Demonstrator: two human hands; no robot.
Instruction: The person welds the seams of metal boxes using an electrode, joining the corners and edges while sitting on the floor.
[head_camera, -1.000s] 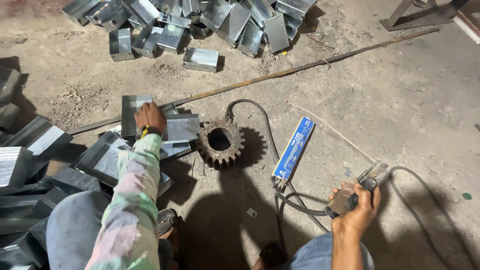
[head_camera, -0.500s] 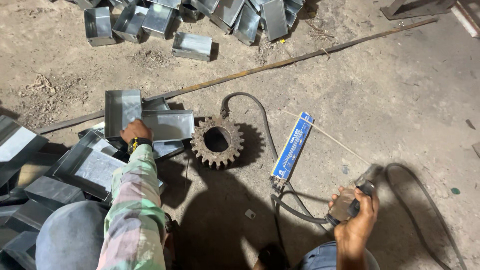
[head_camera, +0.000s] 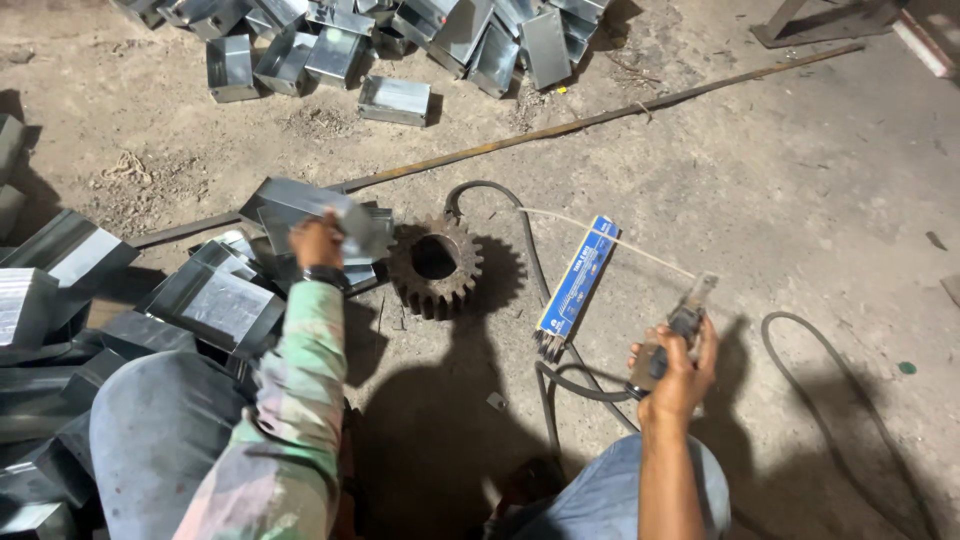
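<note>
Folded sheet-metal piece (head_camera: 335, 222): grey, shiny, open-ended box form, blurred, gripped by the left hand (head_camera: 317, 243) closed on its near edge, above a stack of similar pieces (head_camera: 215, 300). Just right of that hand, a rusty gear (head_camera: 434, 265) lies on the floor. Well right, the right hand (head_camera: 678, 368) is closed around an electrode holder (head_camera: 676, 330) with a cable (head_camera: 560, 380); a blue box (head_camera: 578, 275) lies between.

Harsh overhead light, dark shadows on ground, left hand (head_camera: 318, 240) motion-blurred, glare on sheet metal (head_camera: 225, 308)
</note>
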